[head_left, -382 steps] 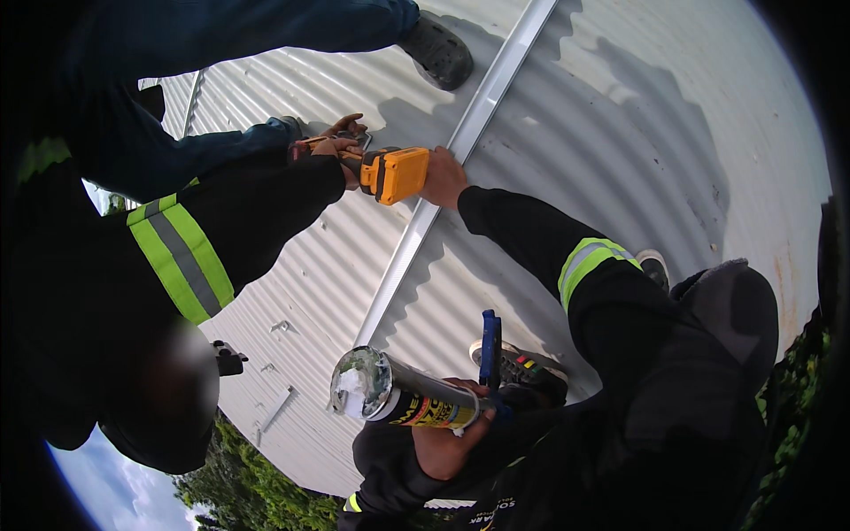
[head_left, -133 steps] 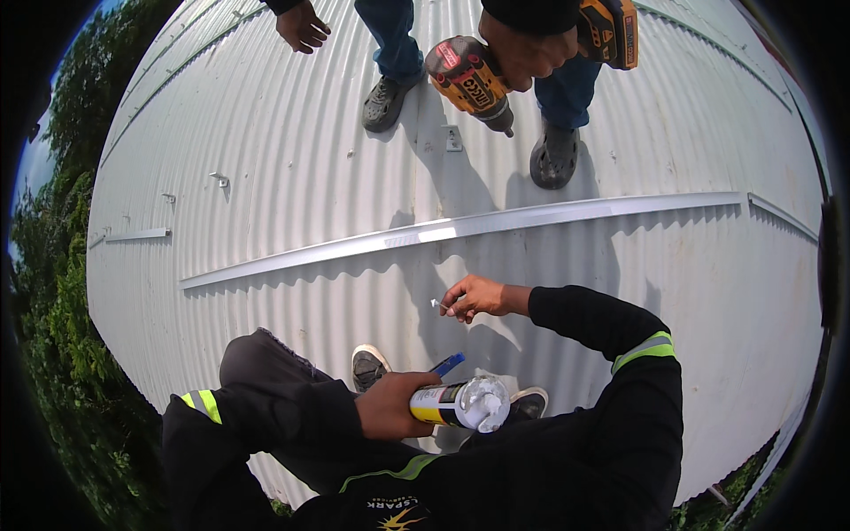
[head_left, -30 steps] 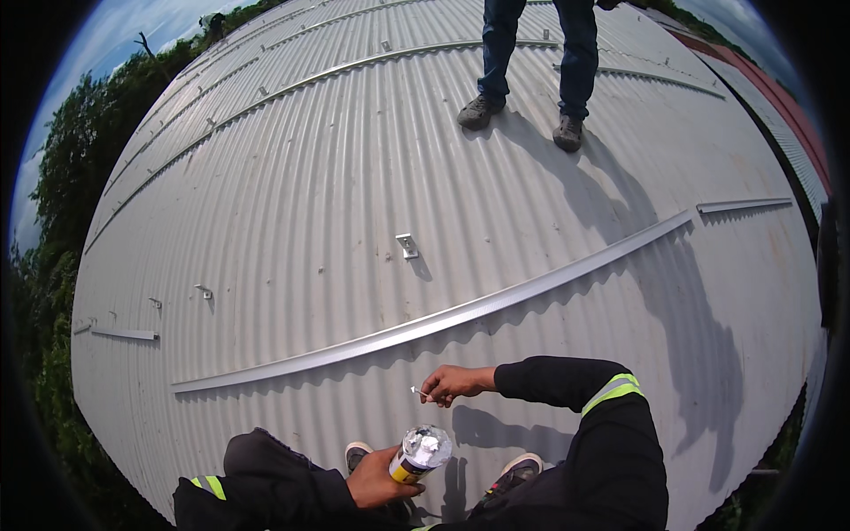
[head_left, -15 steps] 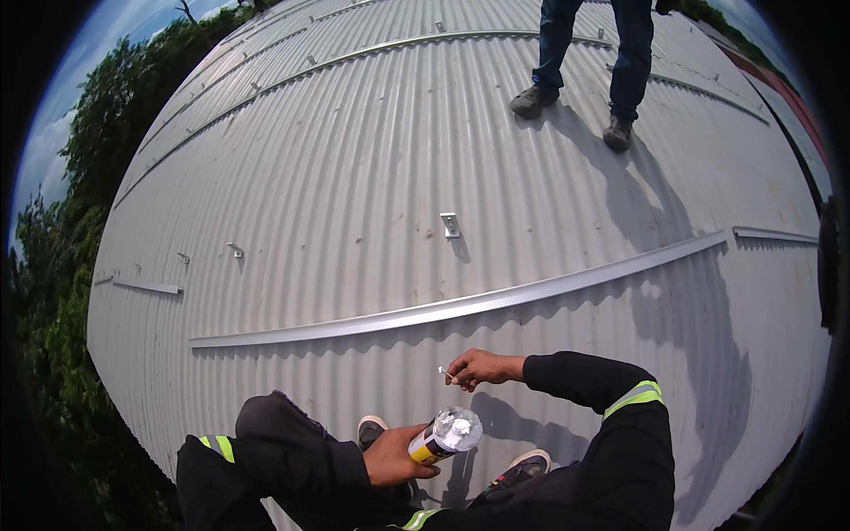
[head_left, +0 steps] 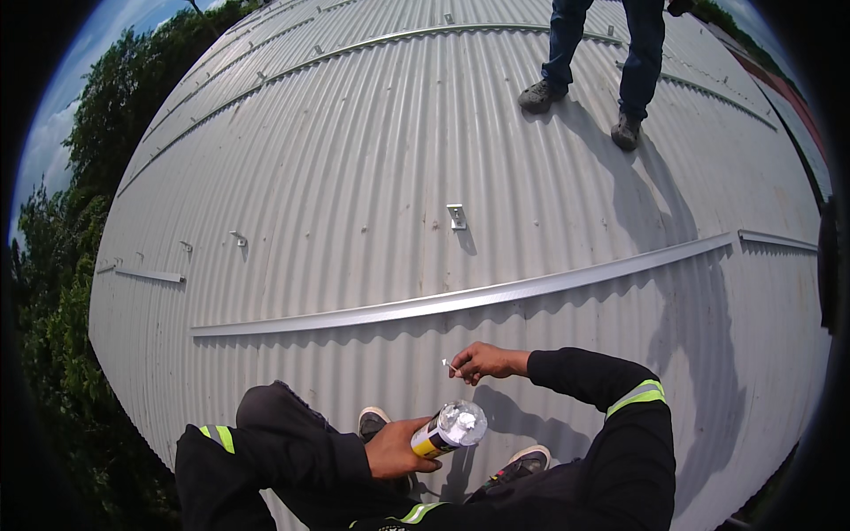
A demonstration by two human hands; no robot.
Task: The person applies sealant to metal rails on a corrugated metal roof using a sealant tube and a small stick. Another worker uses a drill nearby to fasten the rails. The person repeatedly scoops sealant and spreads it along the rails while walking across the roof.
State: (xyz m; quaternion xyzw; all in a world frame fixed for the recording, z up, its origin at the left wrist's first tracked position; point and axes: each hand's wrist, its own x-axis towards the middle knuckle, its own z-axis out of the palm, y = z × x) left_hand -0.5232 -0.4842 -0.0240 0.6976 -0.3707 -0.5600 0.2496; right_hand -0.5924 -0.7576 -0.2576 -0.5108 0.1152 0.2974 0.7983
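Note:
My left hand [head_left: 393,450] grips a sealant tube [head_left: 447,427] with a yellow and black label and a silvery end, held above my knees. My right hand [head_left: 485,360] pinches a small white piece [head_left: 447,364] between its fingertips, a little above the tube and apart from it. Both sleeves are black with yellow-green reflective bands. Below the hands lies a corrugated grey metal roof [head_left: 354,177]. A long metal rail [head_left: 460,298] runs across the roof just beyond my right hand.
Another person's legs and shoes [head_left: 580,84] stand on the roof at the top right. A small metal bracket [head_left: 456,216] sits mid-roof, with another bracket [head_left: 239,238] and a short rail [head_left: 146,275] to the left. Trees line the left roof edge. My shoes [head_left: 522,462] rest on the roof.
The view has tilted so the other person and the bracket shifted right and closer. My hands hold the tube and the small piece much as before.

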